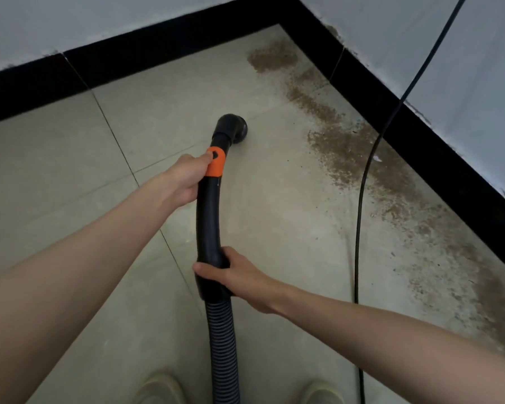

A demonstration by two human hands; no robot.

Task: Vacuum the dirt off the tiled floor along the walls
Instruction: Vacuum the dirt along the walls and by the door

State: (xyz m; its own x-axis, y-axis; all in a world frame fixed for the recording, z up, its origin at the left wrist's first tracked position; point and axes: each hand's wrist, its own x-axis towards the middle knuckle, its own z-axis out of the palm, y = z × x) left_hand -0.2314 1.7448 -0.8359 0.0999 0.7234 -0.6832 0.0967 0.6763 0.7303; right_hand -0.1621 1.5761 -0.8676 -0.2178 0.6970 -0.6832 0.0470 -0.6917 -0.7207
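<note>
Tiled floor (pixel 70 176), dirt (pixel 347 147) beside wall; both hands' fingers (pixel 207 158) closed around unlabelled vacuum wand (pixel 207 217).

No text, label, brand, number or sign can be read anywhere, not on the vacuum wand (pixel 207 217), whose orange collar (pixel 215 163) shows only a small dark mark too unclear to tell whether it is a sign.
</note>
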